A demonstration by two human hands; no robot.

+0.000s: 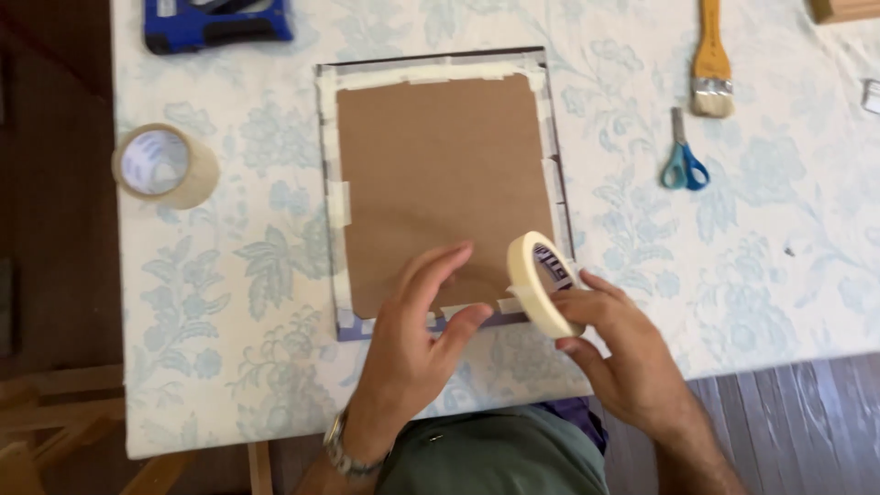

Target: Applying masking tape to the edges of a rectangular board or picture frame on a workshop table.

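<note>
Blue-black package [218, 22] at table's far left edge; blue-printed label inside masking tape roll [544, 280].

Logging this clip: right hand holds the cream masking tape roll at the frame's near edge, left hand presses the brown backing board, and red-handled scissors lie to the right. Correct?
Not quite. In the head view the scissors have blue handles, not red. The rest stands.

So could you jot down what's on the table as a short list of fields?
left hand: pressing on brown backing board
right hand: holding masking tape roll
board edges: taped with cream strips
second tape roll: left of board
scissors: blue handles, right of board
paintbrush: above scissors
surface: floral tablecloth
</note>
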